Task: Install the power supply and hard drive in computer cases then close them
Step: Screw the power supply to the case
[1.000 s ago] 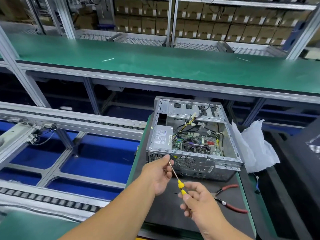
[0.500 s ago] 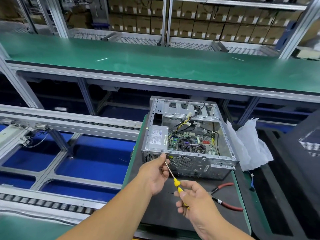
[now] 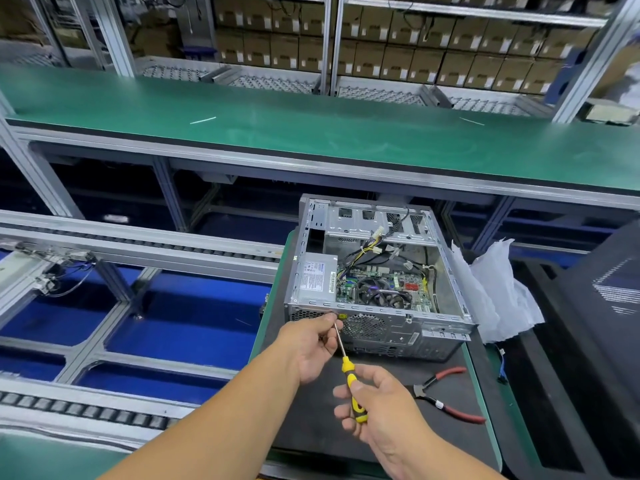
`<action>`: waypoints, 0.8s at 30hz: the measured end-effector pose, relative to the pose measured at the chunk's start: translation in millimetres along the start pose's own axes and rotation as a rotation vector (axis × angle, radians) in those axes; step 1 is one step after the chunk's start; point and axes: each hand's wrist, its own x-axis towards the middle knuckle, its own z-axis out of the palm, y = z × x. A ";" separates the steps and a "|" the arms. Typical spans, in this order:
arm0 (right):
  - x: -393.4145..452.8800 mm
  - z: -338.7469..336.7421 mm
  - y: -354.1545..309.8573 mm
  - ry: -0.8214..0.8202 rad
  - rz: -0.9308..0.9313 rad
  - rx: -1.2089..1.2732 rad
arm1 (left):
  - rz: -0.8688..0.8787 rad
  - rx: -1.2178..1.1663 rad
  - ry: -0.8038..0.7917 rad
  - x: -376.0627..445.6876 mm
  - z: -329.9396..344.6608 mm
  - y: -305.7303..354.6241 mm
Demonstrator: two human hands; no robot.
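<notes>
An open grey computer case point(image 3: 381, 327) lies on its side on a black mat point(image 3: 311, 424), rear panel toward me. A silver power supply point(image 3: 317, 277) sits in its near left corner beside the motherboard point(image 3: 384, 289) and loose cables. My right hand point(image 3: 384, 407) grips the yellow and black handle of a screwdriver point(image 3: 350, 379). The shaft points up and left to the case's rear panel by the power supply. My left hand point(image 3: 311, 344) pinches the shaft near its tip against that panel. Whether a screw sits at the tip is hidden.
Red-handled cutters point(image 3: 446, 396) lie on the mat right of my hands. Crumpled white plastic point(image 3: 491, 292) sits beside the case's right wall, with a black case panel point(image 3: 602, 306) further right. A roller conveyor point(image 3: 138, 244) runs at left, a green bench point(image 3: 311, 133) behind.
The view shifted slightly. My hands and the screwdriver have risen a little toward the rear panel, and the tip now meets it by the power supply.
</notes>
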 end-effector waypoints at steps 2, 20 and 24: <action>-1.2 1.3 -2.8 -0.003 0.001 0.011 | -0.006 0.001 -0.006 1.1 -0.2 1.3; -0.4 23.9 -13.0 0.002 0.243 0.260 | 0.010 0.221 -0.049 -8.3 -7.8 -6.0; -0.7 27.9 -12.0 -0.029 0.260 0.320 | 0.047 0.257 -0.022 -10.1 -5.9 -4.3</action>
